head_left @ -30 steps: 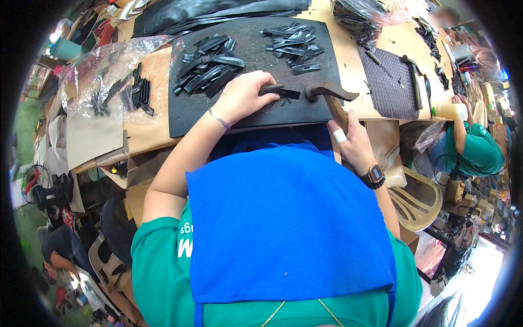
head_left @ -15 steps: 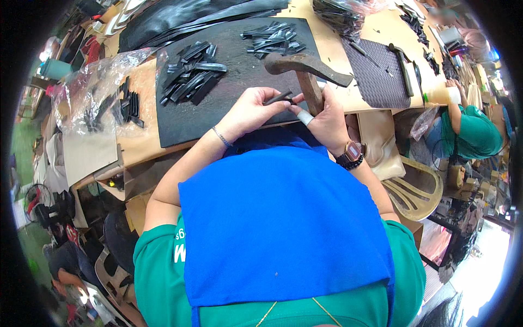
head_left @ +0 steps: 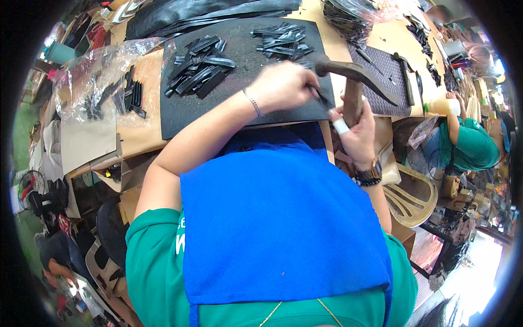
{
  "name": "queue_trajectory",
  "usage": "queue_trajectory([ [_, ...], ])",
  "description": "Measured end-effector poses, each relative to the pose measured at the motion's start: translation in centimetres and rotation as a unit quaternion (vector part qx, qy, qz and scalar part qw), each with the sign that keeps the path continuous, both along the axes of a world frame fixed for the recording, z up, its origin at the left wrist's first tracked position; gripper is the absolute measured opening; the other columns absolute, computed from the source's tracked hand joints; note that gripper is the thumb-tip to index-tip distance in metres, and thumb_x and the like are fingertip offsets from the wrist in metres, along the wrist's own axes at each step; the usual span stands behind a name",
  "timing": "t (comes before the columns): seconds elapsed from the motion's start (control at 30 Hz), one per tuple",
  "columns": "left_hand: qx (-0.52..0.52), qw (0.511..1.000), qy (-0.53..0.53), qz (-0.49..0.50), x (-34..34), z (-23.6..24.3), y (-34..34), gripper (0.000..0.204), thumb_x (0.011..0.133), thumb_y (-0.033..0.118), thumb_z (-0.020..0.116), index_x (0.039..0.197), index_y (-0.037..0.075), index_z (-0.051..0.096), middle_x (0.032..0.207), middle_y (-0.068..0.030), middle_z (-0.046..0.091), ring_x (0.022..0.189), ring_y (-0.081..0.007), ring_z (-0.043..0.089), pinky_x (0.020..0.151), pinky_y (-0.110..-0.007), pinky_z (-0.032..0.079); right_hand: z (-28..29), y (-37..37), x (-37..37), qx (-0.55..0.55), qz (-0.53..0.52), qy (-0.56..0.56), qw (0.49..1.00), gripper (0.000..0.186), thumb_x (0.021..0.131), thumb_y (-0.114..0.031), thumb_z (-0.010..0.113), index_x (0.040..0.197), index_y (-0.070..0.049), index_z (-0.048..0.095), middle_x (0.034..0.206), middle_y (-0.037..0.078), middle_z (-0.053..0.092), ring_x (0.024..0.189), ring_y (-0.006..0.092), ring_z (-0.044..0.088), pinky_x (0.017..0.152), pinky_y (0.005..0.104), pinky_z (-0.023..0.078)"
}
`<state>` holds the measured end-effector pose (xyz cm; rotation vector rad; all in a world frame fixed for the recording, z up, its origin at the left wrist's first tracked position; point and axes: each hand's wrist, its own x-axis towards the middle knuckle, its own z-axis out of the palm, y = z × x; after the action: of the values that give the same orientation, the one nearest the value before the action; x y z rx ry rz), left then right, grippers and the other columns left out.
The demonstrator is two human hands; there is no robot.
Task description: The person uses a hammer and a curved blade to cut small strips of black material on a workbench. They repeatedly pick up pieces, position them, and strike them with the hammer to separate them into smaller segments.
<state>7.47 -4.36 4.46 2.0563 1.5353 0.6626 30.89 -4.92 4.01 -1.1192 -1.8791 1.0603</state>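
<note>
My right hand [head_left: 358, 133], with white tape round the thumb, is closed round the wooden handle of a hammer [head_left: 353, 103]. The hammer's dark, curved metal head sits above the fist, over the right edge of a black mat [head_left: 245, 103]. Just left of it, my left hand [head_left: 286, 87] is closed and somewhat blurred. A small black strip [head_left: 322, 98] sticks out from its fingertips toward the right thumb. On the mat lie one pile of folded black strips [head_left: 201, 68] at left and another pile of black strips [head_left: 280, 41] farther back.
A clear plastic sheet [head_left: 81, 82] and more black strips [head_left: 132, 95] lie at left. Long black material [head_left: 212, 16] covers the back. To the right, a textured dark mat [head_left: 381, 82] bears a second hammer [head_left: 404, 76]. Another person in a green shirt [head_left: 474, 139] sits at far right.
Both hands have moved right, the hammer shifting with the right one. They have drawn apart, and my left hand has turned over, its back now upward. The view has shifted slightly.
</note>
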Motion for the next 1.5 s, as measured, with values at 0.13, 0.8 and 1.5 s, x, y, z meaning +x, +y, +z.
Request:
queue_trajectory([
  [0.13,0.101,0.977,-0.067,0.178,-8.8,-2.8,4.5,0.022,0.088,0.025,0.069,0.097,0.005,0.073,0.085,-0.0078,0.072,0.08,-0.0154,0.066,0.076,-0.031,0.051,1.1,-0.8,4.5,-0.016,-0.059,-0.015,0.998,0.032,0.088,-0.01,0.073,0.113,-0.001,0.056,0.087,0.003,0.068,0.08,0.011,0.064,0.075,0.027,0.052],
  [0.8,0.062,0.942,0.145,0.296,-14.1,-1.9,-6.3,0.045,0.081,0.04,0.077,0.107,0.003,0.07,0.097,-0.0166,0.07,0.092,-0.0292,0.068,0.081,-0.038,0.052,0.5,-1.4,-6.9,0.046,0.328,-0.243,0.912,0.036,0.095,-0.034,0.059,0.115,-0.006,0.049,0.09,0.025,0.066,0.084,0.0444,0.065,0.073,0.053,0.051],
  [1.5,0.16,0.98,-0.044,0.108,-3.7,-4.9,-3.1,0.042,0.079,0.039,0.079,0.112,0.014,0.07,0.098,-0.0074,0.072,0.089,-0.0287,0.07,0.077,-0.033,0.055,-2.5,1.0,1.8,0.026,0.036,-0.163,0.986,0.038,0.093,-0.03,0.067,0.107,0.002,0.053,0.085,0.025,0.068,0.075,0.0387,0.068,0.068,0.0416,0.051],
])
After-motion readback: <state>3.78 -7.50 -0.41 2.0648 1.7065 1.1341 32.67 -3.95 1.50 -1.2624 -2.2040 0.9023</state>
